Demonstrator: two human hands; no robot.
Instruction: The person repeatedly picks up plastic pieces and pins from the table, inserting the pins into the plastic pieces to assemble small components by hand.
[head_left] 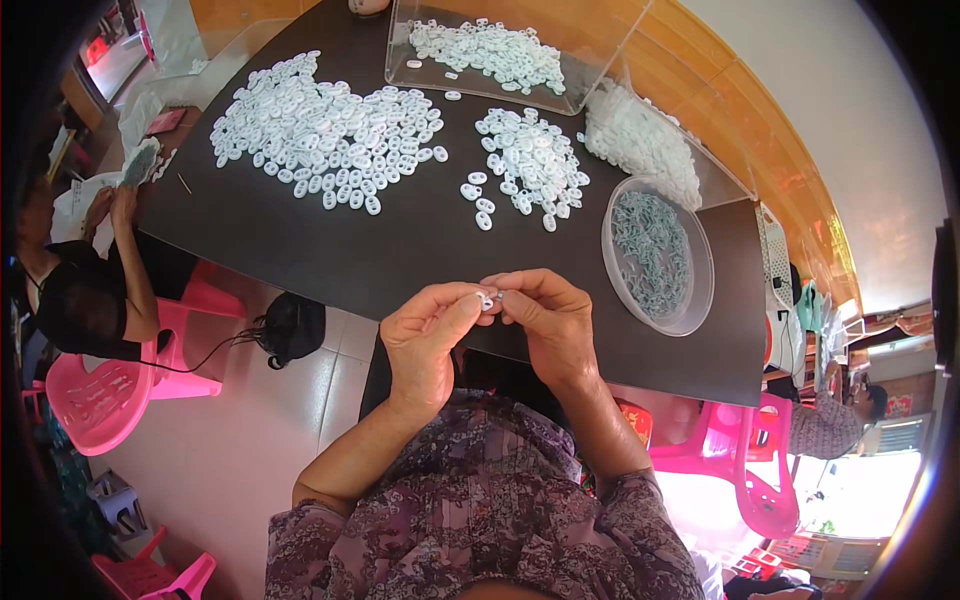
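Note:
Close to the table's near edge, my two hands are held together. Between the thumb and fingers of my left hand is a small white oval piece with two holes. My right hand pinches a tiny greyish part right beside it; its exact shape is too small to make out. Similar white two-holed pieces form a wide pile at the far left and a smaller pile ahead of my hands. On the right, a round clear tub holds many small grey-green parts.
A clear box with more white pieces stands at the back of the dark table. Beside it lies a bulging clear bag. Another person sits at the left. Pink plastic chairs stand around the table.

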